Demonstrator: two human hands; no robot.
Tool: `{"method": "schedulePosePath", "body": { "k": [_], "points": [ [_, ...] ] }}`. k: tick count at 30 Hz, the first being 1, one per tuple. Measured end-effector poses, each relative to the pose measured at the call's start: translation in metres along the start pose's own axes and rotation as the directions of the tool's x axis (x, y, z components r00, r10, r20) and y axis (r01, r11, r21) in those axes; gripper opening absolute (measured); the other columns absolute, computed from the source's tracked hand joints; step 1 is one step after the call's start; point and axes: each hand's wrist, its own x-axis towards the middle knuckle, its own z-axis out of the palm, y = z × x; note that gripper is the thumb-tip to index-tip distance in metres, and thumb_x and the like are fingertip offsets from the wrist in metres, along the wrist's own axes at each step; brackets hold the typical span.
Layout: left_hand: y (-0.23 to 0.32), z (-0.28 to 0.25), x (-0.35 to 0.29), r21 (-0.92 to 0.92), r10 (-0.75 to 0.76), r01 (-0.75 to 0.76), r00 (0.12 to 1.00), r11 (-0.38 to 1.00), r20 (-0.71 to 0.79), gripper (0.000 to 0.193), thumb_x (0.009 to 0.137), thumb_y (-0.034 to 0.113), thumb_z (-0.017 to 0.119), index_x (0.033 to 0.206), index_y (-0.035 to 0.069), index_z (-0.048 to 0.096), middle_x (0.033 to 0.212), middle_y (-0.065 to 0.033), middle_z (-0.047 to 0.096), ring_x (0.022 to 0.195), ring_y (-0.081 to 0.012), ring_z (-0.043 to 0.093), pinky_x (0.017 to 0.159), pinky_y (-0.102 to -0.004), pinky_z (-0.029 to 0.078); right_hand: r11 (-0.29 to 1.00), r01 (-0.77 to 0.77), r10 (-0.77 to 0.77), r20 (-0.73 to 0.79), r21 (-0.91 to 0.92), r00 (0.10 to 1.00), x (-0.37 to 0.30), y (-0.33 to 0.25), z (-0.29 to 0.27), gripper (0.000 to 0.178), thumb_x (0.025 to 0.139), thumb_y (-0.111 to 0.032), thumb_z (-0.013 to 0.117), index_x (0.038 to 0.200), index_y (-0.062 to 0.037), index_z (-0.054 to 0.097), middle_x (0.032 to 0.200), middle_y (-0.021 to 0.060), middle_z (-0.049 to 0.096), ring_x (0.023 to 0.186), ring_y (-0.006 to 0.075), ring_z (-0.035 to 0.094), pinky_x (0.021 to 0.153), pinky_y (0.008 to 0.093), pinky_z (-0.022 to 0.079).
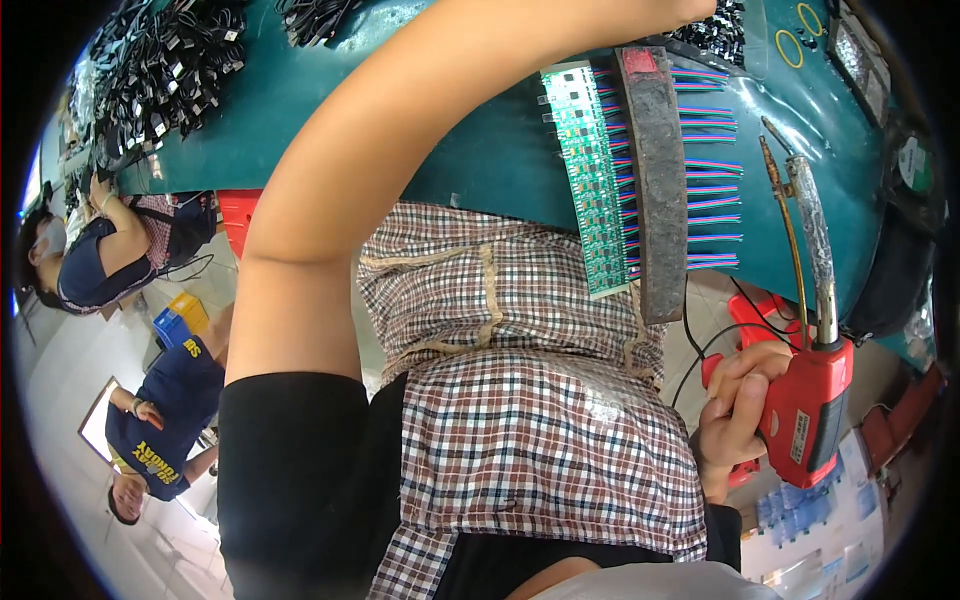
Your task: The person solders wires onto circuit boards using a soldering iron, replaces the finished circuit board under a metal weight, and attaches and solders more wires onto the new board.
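Observation:
My right hand point(738, 415) is closed around the handle of a red soldering gun point(800, 415), its metal barrel and thin solder feed tube pointing up toward the bench. My left arm stretches across to the top edge, where only the heel of my left hand point(688, 10) shows; its fingers are out of the picture. Just under it lies a heap of small black parts point(718, 38). Between my arms, a panel of green circuit boards point(590, 190) lies at the bench edge. Several multicoloured wires point(712, 165) run from it beneath a dark heavy bar point(655, 185).
Black cable bundles point(170, 70) pile up at the far left of the green bench point(480, 150). Yellow rings point(789, 48) and a dark-framed tray point(858, 65) are at the far right. A black bag point(895, 260) sits on the right edge. Two people are at left.

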Motion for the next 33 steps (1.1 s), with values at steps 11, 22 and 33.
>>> {"method": "schedulePosePath", "body": {
  "k": [11,22,33],
  "points": [
    [0.063,-0.073,-0.126,-0.360,-0.376,0.426,0.904,0.830,0.203,0.015,0.080,-0.007,0.079,0.092,-0.001,0.073,0.088,-0.0052,0.074,0.075,-0.0112,0.073,0.068,-0.0222,0.060,0.997,0.003,0.010,0.169,-0.078,0.986,-0.005,0.009,-0.003,0.020,0.103,-0.016,0.053,0.092,-0.0018,0.045,0.086,0.0098,0.051,0.050,0.0077,0.038,0.051,0.0242,0.039],
    [0.074,-0.058,-0.147,-0.397,-0.484,0.535,0.845,0.746,0.230,0.013,0.083,-0.007,0.076,0.095,-0.001,0.075,0.090,-0.0075,0.074,0.080,-0.0134,0.074,0.071,-0.0252,0.063,0.985,-0.172,0.173,0.259,-0.026,0.950,-0.004,-0.008,0.009,0.019,0.099,-0.017,0.061,0.094,-0.0002,0.053,0.077,0.0042,0.052,0.051,0.0069,0.042,0.051,0.0233,0.040],
    [0.073,-0.055,-0.144,-0.358,-0.467,0.515,0.857,0.779,0.218,0.013,0.079,-0.006,0.077,0.091,-0.001,0.074,0.086,-0.0069,0.074,0.076,-0.0133,0.075,0.069,-0.0246,0.063,0.923,0.064,0.064,0.315,-0.380,0.947,-0.013,0.007,-0.001,0.008,0.098,-0.007,0.061,0.095,-0.0005,0.059,0.079,0.0056,0.055,0.064,0.0118,0.050,0.061,0.0273,0.043]
  ]
}}
